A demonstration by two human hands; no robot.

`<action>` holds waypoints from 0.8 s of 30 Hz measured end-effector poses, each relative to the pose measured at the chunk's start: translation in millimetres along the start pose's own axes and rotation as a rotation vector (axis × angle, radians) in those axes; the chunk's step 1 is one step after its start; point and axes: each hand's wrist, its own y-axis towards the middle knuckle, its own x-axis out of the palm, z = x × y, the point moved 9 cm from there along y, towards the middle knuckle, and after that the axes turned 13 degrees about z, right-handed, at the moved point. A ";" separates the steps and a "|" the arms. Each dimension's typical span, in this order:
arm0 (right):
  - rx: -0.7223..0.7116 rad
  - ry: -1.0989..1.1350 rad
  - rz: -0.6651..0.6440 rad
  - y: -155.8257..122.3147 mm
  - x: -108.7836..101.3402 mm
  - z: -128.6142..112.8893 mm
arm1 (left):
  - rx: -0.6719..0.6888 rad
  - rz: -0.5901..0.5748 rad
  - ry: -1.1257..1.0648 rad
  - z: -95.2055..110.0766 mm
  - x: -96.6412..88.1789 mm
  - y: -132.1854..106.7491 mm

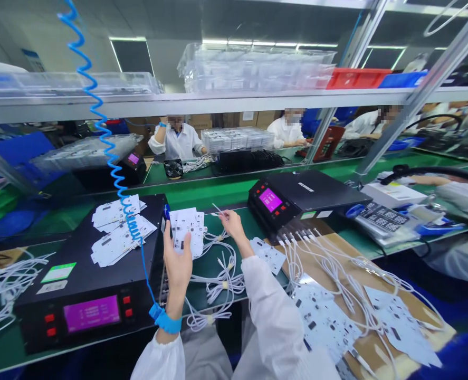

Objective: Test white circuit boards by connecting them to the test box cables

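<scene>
Two grips closed | left hand (pixel 177 269) upright on white panel (pixel 187 229) | right hand (pixel 232 224) pinching thin rod (pixel 218 209)

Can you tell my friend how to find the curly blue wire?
Find the black box with the pink screen at the front. A blue curly cord comes down past it and ends at a blue band on the wrist of the person's left hand. The other wires nearby are white, not blue.
</scene>
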 end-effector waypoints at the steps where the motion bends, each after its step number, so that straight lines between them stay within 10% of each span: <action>1: -0.045 0.040 -0.008 -10.3 -0.8 -5.2 | 0.006 0.019 0.000 -0.3 -0.5 0.8; 8: -0.164 0.467 0.041 -74.0 -17.0 -26.6 | -0.048 0.084 -0.066 -10.6 -0.5 4.1; 24: -0.219 0.439 0.039 -72.6 -21.7 -26.8 | -0.057 0.119 -0.131 -22.8 2.6 6.0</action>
